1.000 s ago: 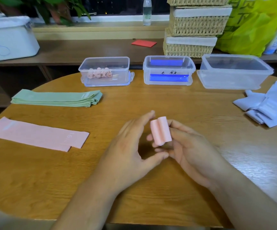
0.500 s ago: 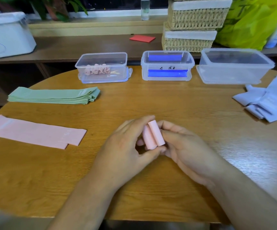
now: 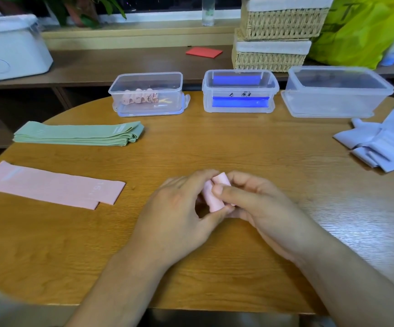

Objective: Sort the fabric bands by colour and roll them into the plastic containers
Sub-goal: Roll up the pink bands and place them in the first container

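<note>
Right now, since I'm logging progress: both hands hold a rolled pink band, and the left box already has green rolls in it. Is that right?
Not quite. The head view shows pink rolls in the left box, not green; the green bands lie folded on the table. The left hand and right hand do hold a rolled pink band.

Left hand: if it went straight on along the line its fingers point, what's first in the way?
Beyond the pink roll it grips with the right hand, the left hand faces bare table, then probably the blue-band container; depth is uncertain.
</note>
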`<state>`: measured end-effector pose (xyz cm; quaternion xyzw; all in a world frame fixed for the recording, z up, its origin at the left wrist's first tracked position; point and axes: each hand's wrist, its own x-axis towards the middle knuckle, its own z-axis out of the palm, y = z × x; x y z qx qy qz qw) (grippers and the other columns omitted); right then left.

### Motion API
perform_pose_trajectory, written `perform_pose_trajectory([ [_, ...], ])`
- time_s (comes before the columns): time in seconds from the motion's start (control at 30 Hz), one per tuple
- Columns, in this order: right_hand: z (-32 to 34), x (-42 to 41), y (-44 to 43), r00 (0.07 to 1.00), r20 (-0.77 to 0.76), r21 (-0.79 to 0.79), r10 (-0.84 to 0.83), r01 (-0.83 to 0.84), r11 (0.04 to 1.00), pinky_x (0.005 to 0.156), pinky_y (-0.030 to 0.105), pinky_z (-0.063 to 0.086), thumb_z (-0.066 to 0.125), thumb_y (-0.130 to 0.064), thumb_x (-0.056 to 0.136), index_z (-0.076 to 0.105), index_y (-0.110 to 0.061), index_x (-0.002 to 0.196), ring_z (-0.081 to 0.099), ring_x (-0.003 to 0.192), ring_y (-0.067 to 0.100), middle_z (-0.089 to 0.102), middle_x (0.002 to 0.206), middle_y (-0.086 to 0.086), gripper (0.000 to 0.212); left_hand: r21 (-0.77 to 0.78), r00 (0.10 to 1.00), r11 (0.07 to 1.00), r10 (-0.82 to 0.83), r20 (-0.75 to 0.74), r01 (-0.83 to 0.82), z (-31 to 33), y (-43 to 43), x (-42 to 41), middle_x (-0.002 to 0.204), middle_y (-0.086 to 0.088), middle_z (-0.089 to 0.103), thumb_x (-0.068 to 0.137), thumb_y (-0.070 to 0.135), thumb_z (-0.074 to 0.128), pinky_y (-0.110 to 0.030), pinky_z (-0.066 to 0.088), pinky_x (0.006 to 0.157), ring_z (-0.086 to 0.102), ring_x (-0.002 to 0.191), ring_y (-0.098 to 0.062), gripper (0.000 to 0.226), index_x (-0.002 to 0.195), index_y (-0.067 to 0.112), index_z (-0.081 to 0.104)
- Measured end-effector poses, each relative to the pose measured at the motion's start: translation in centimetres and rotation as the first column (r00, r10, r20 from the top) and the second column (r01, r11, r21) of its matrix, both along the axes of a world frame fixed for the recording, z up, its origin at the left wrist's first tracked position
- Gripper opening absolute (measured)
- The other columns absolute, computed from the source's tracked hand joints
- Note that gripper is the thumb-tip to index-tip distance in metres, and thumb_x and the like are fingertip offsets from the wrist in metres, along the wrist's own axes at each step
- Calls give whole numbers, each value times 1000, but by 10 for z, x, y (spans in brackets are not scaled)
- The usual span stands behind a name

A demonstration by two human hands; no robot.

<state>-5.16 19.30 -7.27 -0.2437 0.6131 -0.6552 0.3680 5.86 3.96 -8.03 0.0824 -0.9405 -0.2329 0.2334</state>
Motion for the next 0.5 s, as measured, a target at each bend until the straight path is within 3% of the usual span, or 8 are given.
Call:
perform_pose_trajectory([
  [0.07,0,1,0,999,-34,20,4,-4,1000,105,51,53,69,-16,99,75,-7,120,72,109,32,77,116,18,23,5,1000,1000,3,-6,-3,-2,-2,-1,103,26,66,84,57,64,-8,38,90,59,102,1,52,132,38,62],
  [0.13,-1,0,0,999,-48,20,-16,17,1000,98,46,54,71,-12,98,75,-7,117,72,100,24,77,110,18,20,12,999,999,-43,6,43,-5,-4,-3,129,21,65,87,53,70,-20,45,105,56,124,3,59,142,35,58],
  [0.2,-3,-1,-1,998,-44,13,-40,41,999,99,49,54,71,-11,99,75,-8,116,73,102,31,77,109,17,18,29,997,997,-68,26,67,-8,-5,-5,146,16,58,86,52,78,-27,44,112,48,138,0,73,151,33,50],
  [0.3,-5,-2,-1,998,-30,3,-59,59,998,106,59,52,74,-17,97,75,-12,120,67,119,46,76,118,21,23,77,999,996,-39,5,39,-7,-6,-4,150,20,52,80,52,86,-19,40,111,46,140,1,89,155,35,42],
  [0.4,-3,-2,0,998,-29,2,-59,59,998,98,49,56,69,-14,101,74,-12,123,73,114,32,79,114,12,22,140,999,989,-36,-37,41,-5,-7,-2,149,23,51,79,48,88,-26,44,112,47,142,-3,89,154,35,43],
  [0.5,-2,-2,0,996,-41,-15,-77,77,997,99,47,56,66,-12,102,73,-13,125,74,112,24,80,114,10,24,337,993,936,-72,-95,100,-5,-4,-1,146,20,57,86,42,80,-34,51,107,52,140,-7,71,150,32,50],
])
